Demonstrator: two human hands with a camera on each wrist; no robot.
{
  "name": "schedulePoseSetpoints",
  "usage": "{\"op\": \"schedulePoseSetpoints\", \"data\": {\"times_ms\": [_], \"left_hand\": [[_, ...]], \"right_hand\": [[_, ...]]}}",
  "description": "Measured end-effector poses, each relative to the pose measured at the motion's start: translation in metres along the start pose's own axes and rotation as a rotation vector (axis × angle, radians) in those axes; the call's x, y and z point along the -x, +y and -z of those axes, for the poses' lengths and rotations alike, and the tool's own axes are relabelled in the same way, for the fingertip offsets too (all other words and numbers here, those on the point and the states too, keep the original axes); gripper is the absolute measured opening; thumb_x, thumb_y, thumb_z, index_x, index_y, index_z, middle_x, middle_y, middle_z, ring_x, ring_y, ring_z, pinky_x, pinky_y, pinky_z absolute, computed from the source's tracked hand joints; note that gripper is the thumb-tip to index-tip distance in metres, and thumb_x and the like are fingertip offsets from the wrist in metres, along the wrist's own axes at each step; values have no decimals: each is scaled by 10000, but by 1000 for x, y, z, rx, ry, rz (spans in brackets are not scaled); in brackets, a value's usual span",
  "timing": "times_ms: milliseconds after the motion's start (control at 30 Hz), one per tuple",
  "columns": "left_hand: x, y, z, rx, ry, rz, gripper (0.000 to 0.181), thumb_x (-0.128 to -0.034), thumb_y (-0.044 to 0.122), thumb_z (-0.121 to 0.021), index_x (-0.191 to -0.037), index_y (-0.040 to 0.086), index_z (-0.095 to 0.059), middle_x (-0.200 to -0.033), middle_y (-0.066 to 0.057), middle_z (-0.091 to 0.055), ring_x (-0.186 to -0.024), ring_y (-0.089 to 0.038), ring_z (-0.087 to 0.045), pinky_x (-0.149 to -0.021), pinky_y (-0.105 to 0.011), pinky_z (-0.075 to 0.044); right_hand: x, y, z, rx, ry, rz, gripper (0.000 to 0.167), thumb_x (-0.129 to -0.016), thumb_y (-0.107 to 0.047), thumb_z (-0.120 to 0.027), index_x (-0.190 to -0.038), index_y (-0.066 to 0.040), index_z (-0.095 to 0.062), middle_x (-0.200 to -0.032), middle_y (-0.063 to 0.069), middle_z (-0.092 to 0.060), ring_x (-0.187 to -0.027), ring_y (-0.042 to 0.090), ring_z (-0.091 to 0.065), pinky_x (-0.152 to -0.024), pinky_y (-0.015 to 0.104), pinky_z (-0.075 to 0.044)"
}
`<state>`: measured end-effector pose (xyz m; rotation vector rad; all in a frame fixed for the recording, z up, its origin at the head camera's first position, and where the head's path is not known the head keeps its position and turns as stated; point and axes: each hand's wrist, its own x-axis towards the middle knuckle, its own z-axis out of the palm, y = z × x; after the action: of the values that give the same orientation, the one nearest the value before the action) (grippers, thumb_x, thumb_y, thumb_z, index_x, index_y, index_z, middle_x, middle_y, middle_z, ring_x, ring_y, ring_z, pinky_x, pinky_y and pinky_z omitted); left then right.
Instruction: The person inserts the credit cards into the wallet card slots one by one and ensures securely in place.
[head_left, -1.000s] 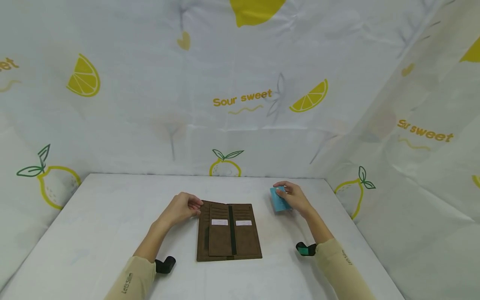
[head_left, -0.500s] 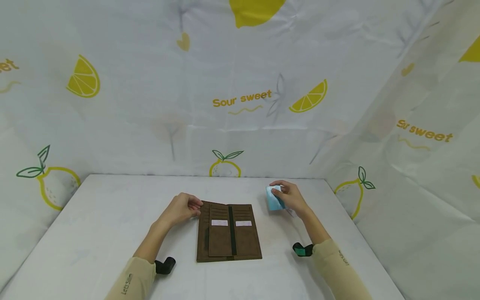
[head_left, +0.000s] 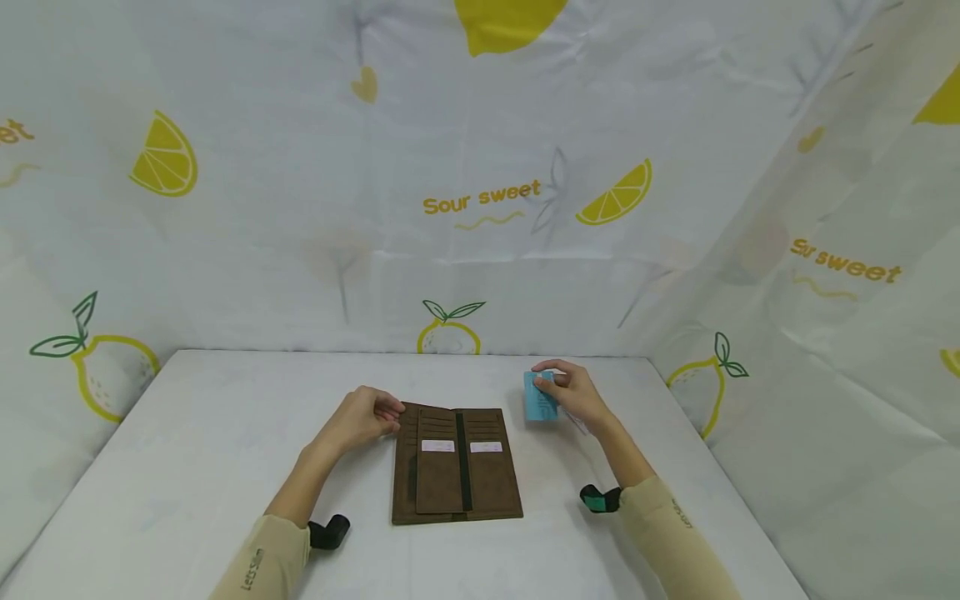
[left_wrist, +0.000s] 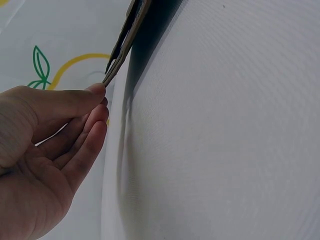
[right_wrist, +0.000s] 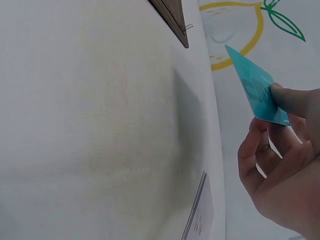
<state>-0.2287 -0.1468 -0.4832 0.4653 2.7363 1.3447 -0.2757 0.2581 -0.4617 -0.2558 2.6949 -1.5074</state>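
A brown wallet (head_left: pixel 438 492) lies spread open on the table, with card slots and two white labels showing on its inner panels. My left hand (head_left: pixel 366 417) pinches the wallet's upper left corner between thumb and fingertips. In the left wrist view the thumb (left_wrist: pixel 75 102) presses on the wallet's edge (left_wrist: pixel 120 55). To the right of the wallet, my right hand (head_left: pixel 581 396) holds a light blue card (head_left: pixel 538 398) above the table. The right wrist view shows the blue card (right_wrist: pixel 257 90) pinched between thumb and fingers, tilted and apart from the wallet.
A small stack of pale cards (right_wrist: pixel 200 212) lies on the white table (head_left: pixel 187 450) below my right hand, mostly hidden in the head view. White cloth walls (head_left: pixel 300 250) with lemon prints stand behind the table and at its sides.
My right hand has moved a little to the left with the blue card, nearer the wallet, and the card has turned more upright. The left hand keeps its place at the wallet's corner.
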Motion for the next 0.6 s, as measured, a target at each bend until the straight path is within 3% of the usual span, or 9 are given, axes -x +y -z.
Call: {"op": "schedulePoseSetpoints", "data": {"times_ms": [167,433,600], "left_hand": [[0,0,0,-1,-4,2,177,-893,-60,-816,-1068,-49,-794,-924,-86,-807,-818,-122,-721,-742,-250,-593],[-1,1,1,6,-9,-2,184,-886,-61,-824,-1068,-53,-793,-920,-93,-807,-826,-128,-729,-737,-242,-591],[-1,0,0,1,-7,3,183,-886,-58,-826,-1067,-50,-793,-921,-89,-807,-826,-127,-728,-743,-254,-595]], "right_hand": [[-2,-2,-7,-43,-13,-4,295,-1073,-146,-692,-1346,-36,-697,-844,44,-700,-677,127,-452,-610,252,-388],[-5,-7,-16,-34,-15,-11,302,-1061,-170,-715,-1337,-48,-702,-1072,190,-803,-801,137,-623,-710,259,-562],[-7,-10,-23,-32,-45,15,317,-1066,-154,-704,-1347,-8,-686,-1036,223,-798,-779,144,-606,-706,275,-565]]}}
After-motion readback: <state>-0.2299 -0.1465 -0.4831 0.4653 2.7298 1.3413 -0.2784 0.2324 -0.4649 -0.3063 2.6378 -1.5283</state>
